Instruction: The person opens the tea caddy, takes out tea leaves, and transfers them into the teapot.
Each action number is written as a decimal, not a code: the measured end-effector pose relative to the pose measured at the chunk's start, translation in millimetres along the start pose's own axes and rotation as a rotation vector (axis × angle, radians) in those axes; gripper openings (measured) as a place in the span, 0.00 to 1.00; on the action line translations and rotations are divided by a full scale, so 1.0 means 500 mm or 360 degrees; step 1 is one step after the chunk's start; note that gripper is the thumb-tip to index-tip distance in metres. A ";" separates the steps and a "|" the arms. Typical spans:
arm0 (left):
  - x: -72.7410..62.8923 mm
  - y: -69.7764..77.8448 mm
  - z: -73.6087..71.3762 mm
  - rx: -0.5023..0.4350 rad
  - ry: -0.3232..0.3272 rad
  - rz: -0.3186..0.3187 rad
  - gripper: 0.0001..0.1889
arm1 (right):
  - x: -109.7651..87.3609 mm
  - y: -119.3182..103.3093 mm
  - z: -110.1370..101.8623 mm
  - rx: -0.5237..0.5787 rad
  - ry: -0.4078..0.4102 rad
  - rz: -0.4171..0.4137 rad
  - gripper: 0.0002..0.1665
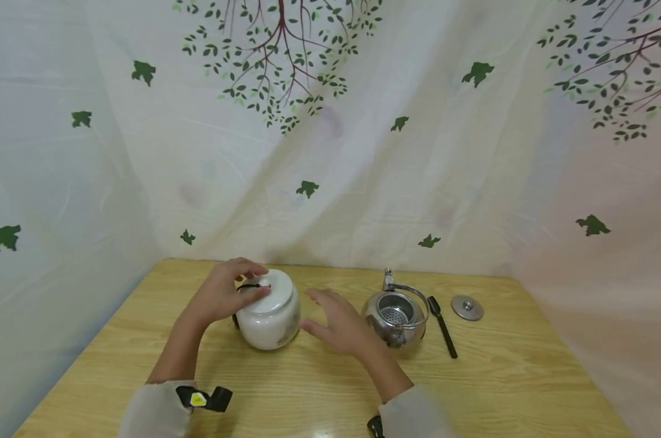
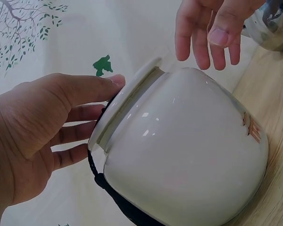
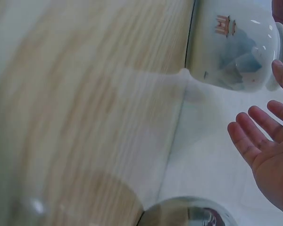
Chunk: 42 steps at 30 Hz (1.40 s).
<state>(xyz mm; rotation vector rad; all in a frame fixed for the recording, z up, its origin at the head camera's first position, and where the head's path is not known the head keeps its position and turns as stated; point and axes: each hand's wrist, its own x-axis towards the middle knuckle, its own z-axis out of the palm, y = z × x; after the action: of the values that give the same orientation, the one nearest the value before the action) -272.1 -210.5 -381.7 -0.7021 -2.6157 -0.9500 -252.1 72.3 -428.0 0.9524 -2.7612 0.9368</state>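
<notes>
- Left of center on the surface: white lidded jar, upright, jar lid seated.
- Your left hand arches over the jar lid, thumb and fingers apart on either side of the knob. No clear pinch; can't tell whether the tips touch.
- Your right hand is spread wide, holding nothing, just beside the jar's right flank. Can't confirm whether the thumb makes contact.
- Jar looks like glazed ceramic: stiff, probably fairly heavy, slippery, chips or cracks if knocked. Contents hidden, so weight is a guess.
- For the jar lid, you'd want the knob between thumb and fingers, lifted straight so the rim doesn't scrape. Steady the belly with the other palm.
- For the whole jar, take both sides low on the belly; don't trust the jar lid to carry it.
- Watch the black cord hanging down the side; it could snag your fingers.
- Right of your right hand: steel teapot, strainer basket inside, top uncovered. Beyond it, black-handled spoon, then round metal lid, flat on the surface.
</notes>
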 end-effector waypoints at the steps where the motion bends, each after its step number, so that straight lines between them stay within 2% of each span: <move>1: 0.000 0.002 0.000 0.0000 -0.0002 -0.0003 0.17 | 0.002 -0.001 0.004 0.0043 -0.0003 0.0008 0.39; 6: 0.000 0.004 0.005 -0.0012 -0.0003 0.0011 0.13 | 0.010 -0.014 0.022 0.0335 -0.0016 0.0076 0.43; 10: 0.002 0.003 0.008 -0.0034 0.0003 0.0020 0.12 | 0.012 -0.027 0.037 0.0565 0.0029 0.0118 0.44; 16: 0.004 0.002 0.009 -0.0066 -0.0009 0.0019 0.11 | 0.019 -0.036 0.060 0.0728 0.0126 0.0132 0.45; 22: 0.004 0.004 0.009 -0.0058 -0.0027 0.0004 0.12 | 0.024 -0.040 0.079 0.0840 0.0192 0.0237 0.46; 29: 0.005 0.007 0.009 -0.0057 -0.0027 0.0016 0.11 | 0.020 -0.043 0.093 0.1135 0.0224 0.0319 0.48; 37: 0.009 0.014 0.010 -0.0068 -0.0013 0.0024 0.10 | 0.019 -0.038 0.099 0.1182 0.0263 0.0297 0.46; 42: 0.008 0.017 0.011 -0.0065 -0.0056 0.0020 0.06 | 0.017 -0.039 0.100 0.1172 0.0259 0.0287 0.47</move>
<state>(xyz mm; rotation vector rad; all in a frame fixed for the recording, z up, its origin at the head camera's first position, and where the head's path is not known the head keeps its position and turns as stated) -271.7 -199.8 -379.7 -0.7513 -2.6255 -0.9986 -241.7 27.0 -456.1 0.6330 -2.3980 2.0324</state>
